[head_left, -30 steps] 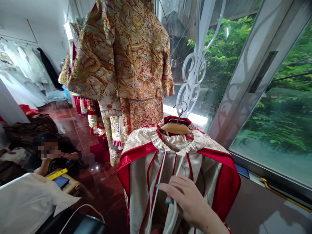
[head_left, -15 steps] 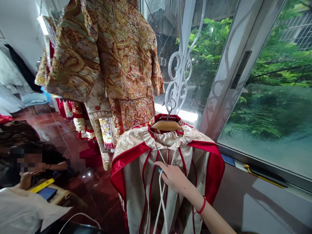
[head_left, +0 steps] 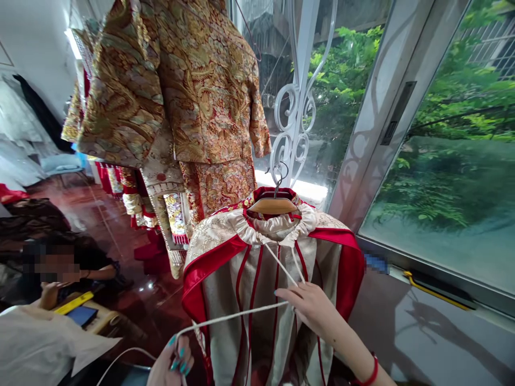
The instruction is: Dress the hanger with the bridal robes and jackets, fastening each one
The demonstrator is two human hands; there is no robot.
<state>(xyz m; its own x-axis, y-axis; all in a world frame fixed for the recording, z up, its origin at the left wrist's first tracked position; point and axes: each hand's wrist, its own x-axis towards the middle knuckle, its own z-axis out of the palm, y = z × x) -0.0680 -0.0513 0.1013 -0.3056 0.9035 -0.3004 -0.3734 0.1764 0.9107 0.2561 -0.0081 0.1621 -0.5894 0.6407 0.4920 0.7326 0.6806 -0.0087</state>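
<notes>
A cream cape (head_left: 219, 232) with red edging and a gathered neck hangs on a wooden hanger (head_left: 273, 206). White drawstring cords (head_left: 281, 262) come down from its neckline. My right hand (head_left: 311, 308), in front of the cape's middle, is closed round the cords just below the neck. One length of cord (head_left: 237, 313) stretches from it, nearly level, to the lower left. There my left hand (head_left: 174, 359), with turquoise nails, has its fingers curled round that length. A red bracelet (head_left: 369, 372) circles my right wrist.
Gold brocade jackets (head_left: 209, 107) hang behind the cape. A window (head_left: 454, 177) is at the right, with a black and yellow tool (head_left: 438, 291) on its sill. At lower left a person (head_left: 72, 262) sits beside a table with a yellow ruler (head_left: 74, 303).
My left hand has come into view at lower left, gripping cord. My right hand has moved right and down; the cord between the hands, which hung down before, is now stretched sideways.
</notes>
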